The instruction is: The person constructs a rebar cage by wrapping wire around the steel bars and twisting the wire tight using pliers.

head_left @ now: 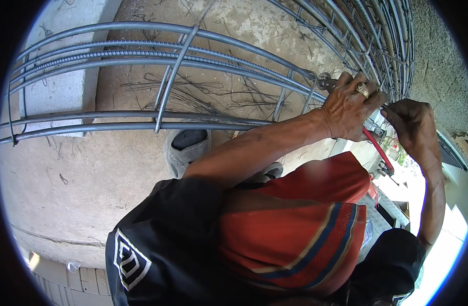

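My left hand (348, 104), with a ring on one finger, is closed around a pair of pliers. Its dark metal head (325, 81) sticks out at the steel bars, and a red handle (379, 149) shows below the hand. My right hand (410, 120) is just to the right, its fingers pinched together close to the left hand; what they hold is too small to make out. Long curved steel bars (218, 64), joined by crosswise ties (175, 71), run from the left to the left hand.
More bundled rebar (376, 41) rises at the upper right beside a rough wall (440, 66). Loose tie wires (193, 97) lie on the concrete floor (81, 178). A pale block (55, 92) stands under the bars at the left. A grey shoe (185, 153) shows beneath my left arm.
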Tool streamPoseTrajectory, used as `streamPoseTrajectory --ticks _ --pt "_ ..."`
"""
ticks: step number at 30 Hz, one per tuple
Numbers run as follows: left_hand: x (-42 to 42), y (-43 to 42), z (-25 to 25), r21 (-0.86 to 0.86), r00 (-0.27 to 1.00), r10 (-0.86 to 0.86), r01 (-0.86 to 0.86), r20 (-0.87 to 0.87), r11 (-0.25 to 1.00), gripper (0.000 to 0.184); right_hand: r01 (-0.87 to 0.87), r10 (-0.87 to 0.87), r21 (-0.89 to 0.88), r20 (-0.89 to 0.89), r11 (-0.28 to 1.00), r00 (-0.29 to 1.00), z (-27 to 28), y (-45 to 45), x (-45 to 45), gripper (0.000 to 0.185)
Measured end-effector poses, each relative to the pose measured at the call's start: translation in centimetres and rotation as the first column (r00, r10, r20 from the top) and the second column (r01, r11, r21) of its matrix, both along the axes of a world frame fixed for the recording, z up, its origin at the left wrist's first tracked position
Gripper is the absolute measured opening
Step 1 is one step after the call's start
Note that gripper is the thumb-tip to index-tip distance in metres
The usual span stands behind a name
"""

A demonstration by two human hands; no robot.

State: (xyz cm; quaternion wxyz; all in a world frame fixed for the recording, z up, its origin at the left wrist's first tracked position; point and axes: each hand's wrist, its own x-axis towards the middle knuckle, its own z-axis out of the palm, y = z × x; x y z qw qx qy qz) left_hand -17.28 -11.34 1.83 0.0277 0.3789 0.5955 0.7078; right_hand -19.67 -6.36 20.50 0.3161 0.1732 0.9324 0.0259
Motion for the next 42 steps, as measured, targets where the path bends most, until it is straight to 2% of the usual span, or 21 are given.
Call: streamPoseTrajectory --ticks 2,9,13,14,19,22,25,26,30,31,32,33,34,35,36,37,38,39,40,41,42 --pt "0.4 0.0 -0.2 0.005 0.998 -0.061 0.061 -0.018 0.998 0.08 0.06 -0.06 0.014 -0.006 0.998 0.998 -0.1 -0.3 0.5 0.015" --pt "0.2 -1.0 0.7 -0.013 0.998 -0.039 0.038 -0.046 0.999 0.094 -0.366 0.362 0.227 0.057 0.903 0.93 -0.4 -0.3 0.7 0.022" --pt "1.0 -0.2 1.2 -0.099 0.999 -0.026 0.031 0.043 0.995 0.084 -0.499 0.444 0.236 0.252 0.834 0.86 -0.6 0.5 -0.2 0.024" --pt "0.8 0.3 1.4 -0.117 0.997 -0.03 0.037 0.067 0.992 0.082 -0.417 0.3 0.229 0.412 0.879 0.86 -0.5 0.8 -0.5 0.024" --pt "0.0 1.5 1.8 -0.167 0.99 0.079 -0.06 0.113 0.984 0.067 -0.678 0.579 0.351 0.354 0.646 0.735 0.8 -0.2 1.5 0.058" --pt "-0.2 1.8 1.9 -0.217 0.988 0.014 0.019 0.153 0.976 0.069 -0.763 0.68 0.503 0.391 0.407 0.621 -1.3 2.4 3.4 0.052" --pt "-0.5 1.9 1.6 -0.201 0.984 -0.047 0.082 0.173 0.976 0.07 -0.725 0.44 0.497 0.579 0.477 0.686 -2.4 2.6 3.2 0.038" --pt "-0.1 1.9 1.3 -0.197 0.989 -0.038 0.067 0.146 0.978 0.07 -0.739 0.475 0.457 0.569 0.495 0.671 -2.2 2.6 3.1 0.023" --pt "0.7 1.6 1.0 -0.095 0.989 0.144 -0.146 -0.027 0.985 0.054 -0.657 0.509 0.173 0.502 0.733 0.7 -1.7 4.4 2.0 0.017" --pt "1.0 1.7 1.0 -0.056 0.974 0.213 -0.218 -0.077 0.974 0.051 -0.362 0.249 0.095 0.567 0.927 0.785 -1.5 4.4 1.2 0.021" --pt "0.5 1.5 1.1 -0.009 0.952 0.289 -0.291 -0.1 0.957 0.037 -0.012 -0.023 0.05 0.642 0.999 0.766 -1.4 2.8 -1.8 0.024" --pt "0.6 1.5 1.2 -0.009 0.953 0.273 -0.277 -0.131 0.961 0.035 0.348 -0.273 0.044 0.715 0.936 0.644 -1.6 2.1 -3.5 0.028" --pt "0.8 1.5 1.1 -0.008 0.951 0.26 -0.265 -0.166 0.964 0.033 0.702 -0.603 0.241 0.729 0.67 0.325 -1.8 3.1 -3.9 0.033" --pt "0.8 1.5 0.8 -0.007 0.946 0.253 -0.26 -0.202 0.966 0.031 0.797 -0.625 0.178 0.725 0.578 0.291 -1.5 4.0 -2.7 0.032" --pt "1.0 2.1 0.6 -0.107 0.982 0.013 -0.033 -0.186 0.994 0.026 0.873 -0.639 0.112 0.727 0.475 0.254 -1.6 5.2 -0.7 0.031" --pt "0.6 2.4 0.5 -0.09 0.979 0.054 -0.073 -0.198 0.993 0.024 0.927 -0.645 0.044 0.731 0.372 0.224 -1.7 5.8 0.0 0.03" --pt "0.6 2.6 0.5 -0.083 0.975 0.091 -0.11 -0.203 0.99 0.023 0.842 -0.631 0.127 0.722 0.525 0.284 -1.5 5.0 -1.4 0.036" --pt "0.9 2.4 0.4 -0.078 0.972 0.107 -0.126 -0.207 0.989 0.022 0.582 -0.47 0.078 0.68 0.809 0.563 -1.4 3.7 -1.5 0.04" --pt "0.9 2.6 0.4 -0.079 0.973 0.124 -0.142 -0.196 0.987 0.019 0.228 -0.216 0.058 0.608 0.972 0.764 -1.2 2.6 -1.5 0.045" --pt "0.6 2.9 0.5 -0.084 0.978 0.137 -0.151 -0.154 0.985 0.019 -0.161 0.095 0.079 0.533 0.984 0.841 -0.6 1.8 -1.0 0.05" --pt "0.3 3.1 0.8 -0.09 0.984 0.143 -0.153 -0.108 0.984 0.019 -0.493 0.405 0.269 0.324 0.827 0.855 -0.9 1.7 2.1 0.061"
